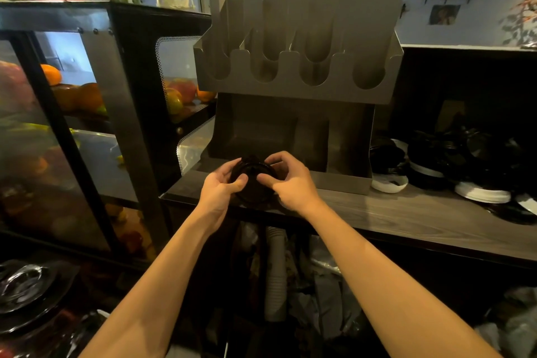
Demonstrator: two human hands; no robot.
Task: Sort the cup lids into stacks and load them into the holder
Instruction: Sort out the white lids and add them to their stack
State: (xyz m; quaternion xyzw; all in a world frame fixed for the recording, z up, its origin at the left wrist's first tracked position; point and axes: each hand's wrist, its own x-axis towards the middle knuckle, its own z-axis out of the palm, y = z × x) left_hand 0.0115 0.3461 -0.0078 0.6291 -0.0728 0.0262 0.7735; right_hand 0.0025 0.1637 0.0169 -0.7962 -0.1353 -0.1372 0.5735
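Fingers of both hands are curled round a small stack of black lids: thumbs on the near rim, the rest wrapped over the far side. Left hand grips from the left and right hand from the right, with the stack pinched between them. Lid count cannot be told; the plastic is dark and the light dim.

The stack sits low at the front edge of the counter, just before the base of the metal holder. Whether it rests on the counter or hangs just above it, cannot tell. The holder's four scalloped upper slots show no lids. The lower bays look bare too, though they are shadowed.

Further right on the counter, well apart from the hands, lies a loose heap of lids, mostly black, with white lids at its near side. It is unsorted, so the task looks early.

Risks, as judged:
- The stack is held right at the counter's edge, above an open shelf with paper cups. An uneven squeeze could skew it and send lids sliding down there.
- Lids not nested squarely may catch on a slot's walls when loaded.
- In this gloom an odd-sized lid could pass unnoticed into the stack.
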